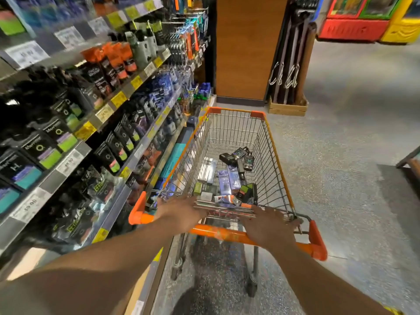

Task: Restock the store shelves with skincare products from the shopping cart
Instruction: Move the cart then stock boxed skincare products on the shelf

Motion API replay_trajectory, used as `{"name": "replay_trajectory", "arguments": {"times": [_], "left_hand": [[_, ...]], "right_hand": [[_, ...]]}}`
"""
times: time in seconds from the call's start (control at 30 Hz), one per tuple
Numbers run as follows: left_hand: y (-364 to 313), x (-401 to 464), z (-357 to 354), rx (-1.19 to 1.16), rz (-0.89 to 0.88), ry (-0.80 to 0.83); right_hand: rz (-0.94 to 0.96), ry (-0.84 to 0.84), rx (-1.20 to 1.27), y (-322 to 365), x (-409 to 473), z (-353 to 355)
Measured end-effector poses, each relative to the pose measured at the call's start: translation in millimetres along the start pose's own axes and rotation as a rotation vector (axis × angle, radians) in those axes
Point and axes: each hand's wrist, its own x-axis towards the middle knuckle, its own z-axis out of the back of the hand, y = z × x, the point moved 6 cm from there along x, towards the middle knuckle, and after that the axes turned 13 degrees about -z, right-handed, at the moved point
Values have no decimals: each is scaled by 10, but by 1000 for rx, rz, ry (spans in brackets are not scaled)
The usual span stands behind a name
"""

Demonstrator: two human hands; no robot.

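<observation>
Grey speckled floor under me, store aisle. Shelves run along my left, packed w/ dark skincare packs, orange tubes higher up, yellow and white price tags on the edges. Wooden pillar straight ahead past the cart, red/yellow display units far right at the back, a low wooden crate by the pillar w/ dark folded items standing in it.

Shelf stock is motion-blurred, esp. near left, most labels unreadable. Top shelves cut off by the frame. Cart's lower frame partly hidden behind my arms.

Shopping cart sits just beside the shelves, wire basket w/ orange trim. Skincare products lie loose on its bottom: purple boxes, white boxes, dark bottles, a green-labelled pack.

My left hand is on the cart's near end at the handle, fingers reaching fwd over the wire flap, fairly flat; can't tell if they curl round anything. My right hand lies over the handle, fingers spread and touching the wire edge, loose rather than clenched.
</observation>
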Motion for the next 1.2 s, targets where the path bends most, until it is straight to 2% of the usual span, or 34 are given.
{"name": "replay_trajectory", "arguments": {"times": [0.73,1.07,1.2], "left_hand": [[-112,707,547,-29,22,-24],[-55,1234,768,-43,-11,-13],[-60,1359,756,34,-81,-5]], "right_hand": [[-3,-11,-25,297,805,433],[-24,-34,28,445,1313,616],[-58,-33,24,472,1379,709]]}}
